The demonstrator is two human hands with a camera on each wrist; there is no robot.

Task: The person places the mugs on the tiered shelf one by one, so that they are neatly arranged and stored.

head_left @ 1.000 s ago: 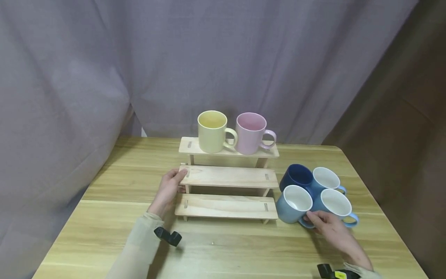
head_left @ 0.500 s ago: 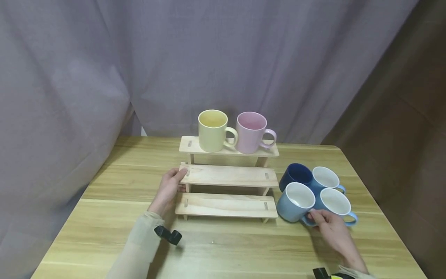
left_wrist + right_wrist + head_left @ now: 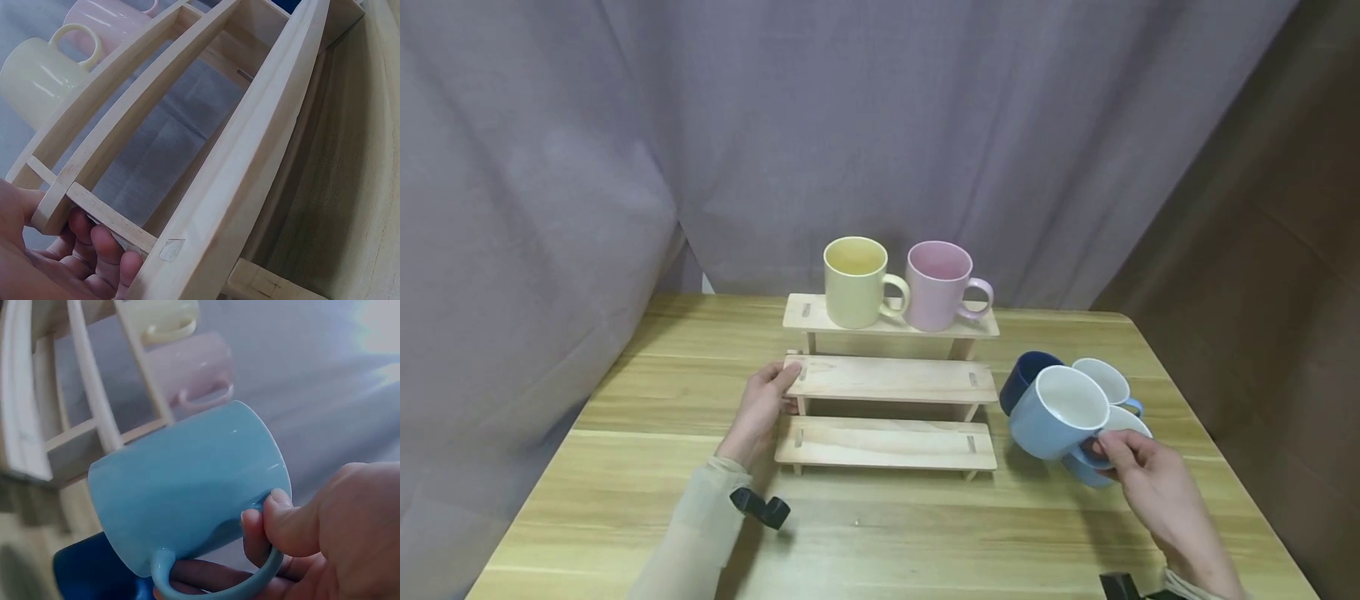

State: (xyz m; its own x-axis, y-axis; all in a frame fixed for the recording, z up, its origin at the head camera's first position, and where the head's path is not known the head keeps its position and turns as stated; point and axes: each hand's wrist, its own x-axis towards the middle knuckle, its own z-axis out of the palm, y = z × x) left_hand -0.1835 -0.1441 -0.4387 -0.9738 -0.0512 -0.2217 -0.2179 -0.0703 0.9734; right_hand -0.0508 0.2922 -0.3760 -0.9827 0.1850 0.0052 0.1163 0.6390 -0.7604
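Note:
A light blue mug with a white inside hangs tilted above the table, my right hand pinching its handle between thumb and fingers. In the right wrist view, fingers pass through the mug's handle. My left hand grips the left end of the middle step of a three-step wooden rack. Its thumb lies on top, and the left wrist view shows the other fingers curled beneath. On the top step stand a yellow mug and a pink mug, upright.
Behind the held mug stand a dark blue mug and two blue mugs with white insides, the back one and a front one partly hidden. A grey curtain hangs behind the wooden table.
My right hand has lifted the light blue mug off the table, moving it up and slightly right with a tilt. The left hand keeps its hold on the rack.

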